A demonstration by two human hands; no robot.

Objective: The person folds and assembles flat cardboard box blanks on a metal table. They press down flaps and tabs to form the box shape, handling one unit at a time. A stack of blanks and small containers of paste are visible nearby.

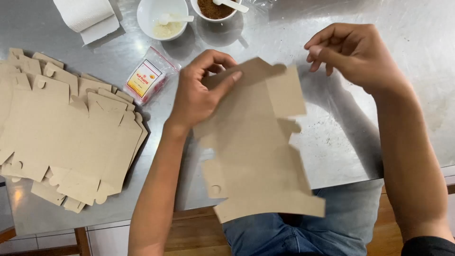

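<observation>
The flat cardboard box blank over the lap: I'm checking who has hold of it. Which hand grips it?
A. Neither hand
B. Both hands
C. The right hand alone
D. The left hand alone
D: the left hand pinches the cardboard blank at its top edge, while the right hand hovers clear of it.

Two bowls (162,19), paper towel roll (87,16)

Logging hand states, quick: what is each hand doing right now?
Left hand: closed on the flat cardboard box blank, pinching its top edge.
Right hand: fingers curled, holding nothing visible, raised clear of the blank.
</observation>
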